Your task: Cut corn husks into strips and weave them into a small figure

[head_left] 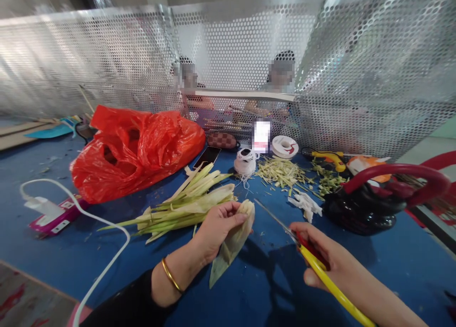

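Observation:
My left hand (213, 229) grips a folded pale green leaf cone (233, 241) over the blue table (53, 256). A gold bangle sits on that wrist. My right hand (327, 260) holds yellow-and-red scissors (306, 253), whose blades point up and left toward the cone's top without touching it. Just beyond my left hand lies a pile of long green leaves (185, 203).
A red plastic bag (135, 149) lies at the back left, a dark basket with a red handle (377, 203) at the right. White string spool (245, 163), tape roll (285, 146), phone (207, 157), leaf trimmings (285, 172). A white cable (107, 227) crosses the left. Two people sit behind the perforated metal screen (356, 80).

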`<state>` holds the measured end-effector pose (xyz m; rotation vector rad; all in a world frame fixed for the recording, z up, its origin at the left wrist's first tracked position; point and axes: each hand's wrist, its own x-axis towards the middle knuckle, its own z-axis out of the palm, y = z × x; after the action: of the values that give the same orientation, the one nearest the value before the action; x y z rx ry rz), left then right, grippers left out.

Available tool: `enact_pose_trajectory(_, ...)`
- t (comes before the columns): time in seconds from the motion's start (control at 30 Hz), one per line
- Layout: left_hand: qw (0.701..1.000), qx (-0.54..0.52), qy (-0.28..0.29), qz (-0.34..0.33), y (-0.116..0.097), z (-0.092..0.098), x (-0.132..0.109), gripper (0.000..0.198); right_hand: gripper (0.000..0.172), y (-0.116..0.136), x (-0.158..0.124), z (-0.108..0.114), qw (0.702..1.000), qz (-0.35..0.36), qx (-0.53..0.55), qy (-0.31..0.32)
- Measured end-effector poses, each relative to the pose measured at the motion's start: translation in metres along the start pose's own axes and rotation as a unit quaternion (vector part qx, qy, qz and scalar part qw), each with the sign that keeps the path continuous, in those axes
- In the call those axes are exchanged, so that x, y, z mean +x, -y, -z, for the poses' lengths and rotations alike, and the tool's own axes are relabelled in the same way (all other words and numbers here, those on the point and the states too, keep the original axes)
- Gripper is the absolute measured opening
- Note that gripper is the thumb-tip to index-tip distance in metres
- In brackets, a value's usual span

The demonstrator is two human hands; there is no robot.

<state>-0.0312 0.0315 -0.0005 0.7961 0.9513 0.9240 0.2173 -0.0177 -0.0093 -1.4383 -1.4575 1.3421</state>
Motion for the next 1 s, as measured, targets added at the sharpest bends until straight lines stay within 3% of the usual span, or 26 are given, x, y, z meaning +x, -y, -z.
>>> enact_pose_trajectory(0.17, 0.999, 0.026, 0.022, -0.002, 0.002, -0.003, -0.001, 0.025, 0.056, 0.014, -0.004, -0.01, 0.996, -0.05, -0.062, 0.046)
enact_pose_trajectory(0.33, 0.999, 0.035, 0.032, 0.021, 0.007, -0.003, -0.002, 0.03, 0.043, 0.027, -0.006, -0.022, 0.995, -0.054, -0.066, 0.05)
enact_pose_trajectory(0.67, 0.998, 0.031, 0.004, 0.058, 0.007, -0.003, -0.001, 0.027, 0.042, 0.017, -0.007, -0.027, 0.995, -0.034, -0.084, 0.038)
enact_pose_trajectory(1.0, 0.997, 0.03, 0.002, 0.064, 0.01, 0.001, 0.002, 0.023, 0.027, 0.014, -0.007, -0.027, 0.988, -0.024, -0.137, 0.065)
